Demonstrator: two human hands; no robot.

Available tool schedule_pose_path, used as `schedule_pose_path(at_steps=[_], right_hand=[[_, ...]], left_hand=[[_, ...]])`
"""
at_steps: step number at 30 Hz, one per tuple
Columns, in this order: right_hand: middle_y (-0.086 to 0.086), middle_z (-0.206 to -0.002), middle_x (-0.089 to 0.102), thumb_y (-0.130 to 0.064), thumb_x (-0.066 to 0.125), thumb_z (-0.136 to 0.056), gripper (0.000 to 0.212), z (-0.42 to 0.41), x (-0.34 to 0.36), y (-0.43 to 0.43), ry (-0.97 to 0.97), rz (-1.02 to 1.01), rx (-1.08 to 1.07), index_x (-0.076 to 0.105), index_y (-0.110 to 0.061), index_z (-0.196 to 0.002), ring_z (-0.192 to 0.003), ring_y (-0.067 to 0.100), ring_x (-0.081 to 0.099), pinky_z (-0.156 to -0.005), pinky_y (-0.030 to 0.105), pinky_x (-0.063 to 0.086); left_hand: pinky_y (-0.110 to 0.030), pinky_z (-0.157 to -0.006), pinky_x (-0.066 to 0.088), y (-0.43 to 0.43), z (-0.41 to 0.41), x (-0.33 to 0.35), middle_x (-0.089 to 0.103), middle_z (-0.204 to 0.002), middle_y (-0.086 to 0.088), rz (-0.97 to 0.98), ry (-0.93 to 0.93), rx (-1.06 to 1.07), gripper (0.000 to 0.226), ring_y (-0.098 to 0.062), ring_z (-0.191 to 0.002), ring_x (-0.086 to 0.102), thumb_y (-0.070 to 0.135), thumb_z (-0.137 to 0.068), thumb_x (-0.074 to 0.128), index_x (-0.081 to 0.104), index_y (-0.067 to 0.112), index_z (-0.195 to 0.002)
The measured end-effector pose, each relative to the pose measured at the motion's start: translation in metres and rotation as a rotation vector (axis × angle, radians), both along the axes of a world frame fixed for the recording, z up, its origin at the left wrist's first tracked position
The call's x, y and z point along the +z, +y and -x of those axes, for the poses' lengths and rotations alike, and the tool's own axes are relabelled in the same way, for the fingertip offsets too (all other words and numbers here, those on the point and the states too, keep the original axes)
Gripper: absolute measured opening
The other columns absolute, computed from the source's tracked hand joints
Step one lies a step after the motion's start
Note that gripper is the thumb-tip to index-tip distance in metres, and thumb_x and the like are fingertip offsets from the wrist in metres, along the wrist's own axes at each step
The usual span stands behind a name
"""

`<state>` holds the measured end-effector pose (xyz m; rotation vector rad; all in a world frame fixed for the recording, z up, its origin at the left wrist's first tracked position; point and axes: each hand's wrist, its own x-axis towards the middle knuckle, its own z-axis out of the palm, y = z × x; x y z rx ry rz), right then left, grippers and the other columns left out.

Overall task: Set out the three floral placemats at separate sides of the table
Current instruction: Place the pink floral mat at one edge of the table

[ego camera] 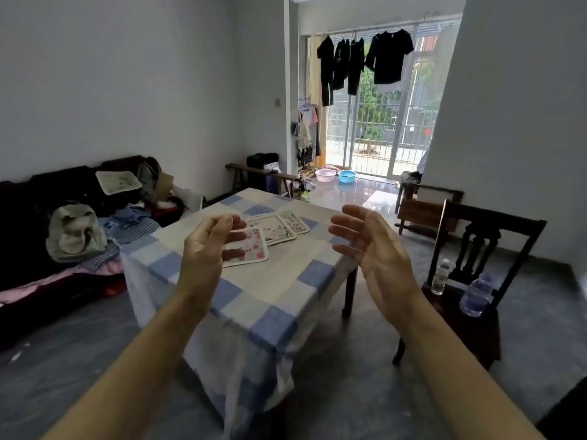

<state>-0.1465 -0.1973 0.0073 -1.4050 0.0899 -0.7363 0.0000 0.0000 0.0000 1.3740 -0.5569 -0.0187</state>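
Note:
Three floral placemats lie overlapping in a row at the middle of the table (286, 281), which wears a blue and cream checked cloth. The nearest, a pink-flowered placemat (251, 249), is partly hidden behind my left hand (206, 246). A cream placemat (273, 228) sits behind it, and a green-leafed placemat (295, 221) lies farthest back. Both hands are raised in the air in front of the table, palms facing each other, holding nothing. My right hand (371, 246) has its fingers spread; the left hand's fingers are loosely curled.
A dark wooden chair (476, 249) stands to the right of the table with two plastic water bottles (441, 276) on its seat. A dark sofa (63, 223) piled with clothes runs along the left wall. Benches and two basins (336, 175) sit near the balcony door.

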Motion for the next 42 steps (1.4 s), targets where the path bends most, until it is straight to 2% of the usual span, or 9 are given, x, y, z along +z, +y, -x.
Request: schedule_pose_path(at_steps=[6,11,16,19,23,26,34,38,42], right_hand=[[0.000,-0.118,0.071,-0.055,0.045,-0.088,0.053,-0.065,-0.029,-0.063,0.070,-0.028,0.006,0.061,-0.018,-0.123,-0.110,0.015,0.068,-0.095,0.038,0.056],[0.000,-0.113,0.073,-0.052,0.046,-0.087,0.049,-0.138,-0.043,-0.115,0.110,-0.018,0.015,0.062,-0.018,-0.119,-0.108,0.018,0.069,-0.092,0.036,0.057],[0.006,-0.118,0.070,-0.050,0.046,-0.088,0.050,-0.223,-0.026,-0.164,0.129,-0.004,0.020,0.062,-0.015,-0.120,-0.111,0.021,0.068,-0.097,0.042,0.054],[0.006,-0.121,0.069,-0.052,0.044,-0.086,0.052,-0.268,-0.022,-0.188,0.134,0.024,0.041,0.062,-0.017,-0.120,-0.113,0.021,0.067,-0.096,0.040,0.054],[0.006,-0.115,0.072,-0.044,0.044,-0.096,0.043,-0.316,-0.036,-0.217,0.126,-0.004,0.047,0.064,-0.014,-0.120,-0.110,0.020,0.068,-0.087,0.032,0.058],[0.005,-0.113,0.073,-0.039,0.043,-0.101,0.036,-0.353,-0.052,-0.241,0.137,-0.025,0.065,0.066,-0.017,-0.116,-0.111,0.021,0.068,-0.091,0.036,0.056],[0.007,-0.116,0.072,-0.051,0.048,-0.093,0.042,-0.469,-0.094,-0.299,0.155,-0.082,0.288,0.069,-0.023,-0.115,-0.114,0.024,0.067,-0.095,0.043,0.053],[0.009,-0.118,0.070,-0.043,0.044,-0.099,0.037,-0.523,-0.113,-0.336,0.200,-0.105,0.413,0.067,-0.019,-0.116,-0.112,0.026,0.067,-0.097,0.045,0.053],[0.006,-0.117,0.071,-0.042,0.043,-0.101,0.038,-0.575,-0.117,-0.365,0.248,-0.099,0.512,0.066,-0.018,-0.119,-0.113,0.023,0.067,-0.096,0.043,0.053]], left_hand=[[-0.028,-0.067,0.056,-0.065,-0.060,-0.010,0.074,-0.099,0.000,-0.010,0.050,0.013,0.037,-0.018,-0.091,0.071,0.049,-0.087,0.053,0.066,0.018,-0.104],[-0.037,-0.074,0.053,-0.108,-0.130,-0.043,0.071,-0.108,-0.007,0.049,0.116,0.043,0.028,-0.026,-0.101,0.066,0.037,-0.098,0.048,0.067,0.017,-0.104],[-0.036,-0.076,0.053,-0.135,-0.223,-0.021,0.070,-0.113,-0.006,0.127,0.099,0.090,0.032,-0.022,-0.103,0.067,0.047,-0.091,0.050,0.067,0.022,-0.103],[-0.035,-0.076,0.053,-0.154,-0.267,-0.017,0.070,-0.113,-0.005,0.144,0.080,0.101,0.030,-0.020,-0.102,0.067,0.047,-0.091,0.050,0.068,0.025,-0.102],[-0.036,-0.077,0.053,-0.179,-0.306,-0.033,0.069,-0.116,-0.009,0.128,0.122,0.132,0.034,-0.023,-0.104,0.066,0.047,-0.091,0.050,0.067,0.021,-0.104],[-0.037,-0.078,0.053,-0.192,-0.333,-0.045,0.068,-0.115,-0.009,0.104,0.151,0.178,0.036,-0.025,-0.106,0.066,0.047,-0.091,0.050,0.067,0.019,-0.105],[-0.038,-0.079,0.052,-0.246,-0.384,-0.092,0.070,-0.112,-0.008,0.078,0.233,0.361,0.035,-0.024,-0.102,0.065,0.046,-0.090,0.050,0.067,0.018,-0.102],[-0.044,-0.084,0.053,-0.290,-0.405,-0.109,0.070,-0.110,-0.007,0.047,0.266,0.460,0.028,-0.026,-0.104,0.065,0.038,-0.099,0.047,0.067,0.019,-0.102],[-0.039,-0.078,0.053,-0.304,-0.427,-0.100,0.070,-0.106,-0.005,0.046,0.270,0.574,0.028,-0.024,-0.099,0.065,0.041,-0.094,0.050,0.067,0.020,-0.100]])
